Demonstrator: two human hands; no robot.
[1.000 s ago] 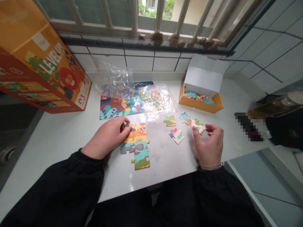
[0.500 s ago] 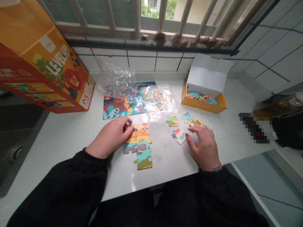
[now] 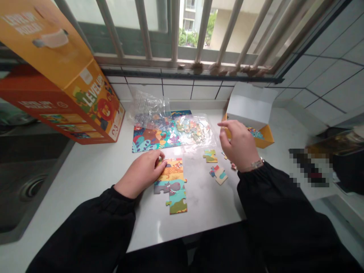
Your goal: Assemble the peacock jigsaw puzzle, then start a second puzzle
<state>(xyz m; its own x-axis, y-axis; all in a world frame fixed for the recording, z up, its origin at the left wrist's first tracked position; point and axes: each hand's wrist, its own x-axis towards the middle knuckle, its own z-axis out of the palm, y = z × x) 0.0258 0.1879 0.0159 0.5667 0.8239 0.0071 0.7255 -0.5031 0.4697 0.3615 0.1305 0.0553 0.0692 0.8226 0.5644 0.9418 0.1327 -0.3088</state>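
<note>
My left hand (image 3: 145,169) rests on the counter with its fingers curled, touching the upper left edge of a partly joined jigsaw puzzle (image 3: 173,186). Orange animal and grey hippo pictures show on the puzzle; its far left part is under my hand. My right hand (image 3: 238,143) hovers in front of the small orange box (image 3: 263,142), index finger stretched out and thumb apart, holding nothing visible. Below it lie a green and yellow puzzle piece (image 3: 210,156) and a cream and blue puzzle piece (image 3: 218,174). More pieces are partly hidden under the right hand.
Behind the puzzle lies a colourful picture sheet (image 3: 155,140), partly covered by a clear plastic bag (image 3: 150,110) and a bag of puzzle pieces (image 3: 196,131). A tall orange box (image 3: 96,102) stands left beside the sink (image 3: 34,189). Window bars run along the back.
My right hand has lifted from the loose pieces and moved away from me toward the small box. My left hand stays at the puzzle. The view has tilted upward.
</note>
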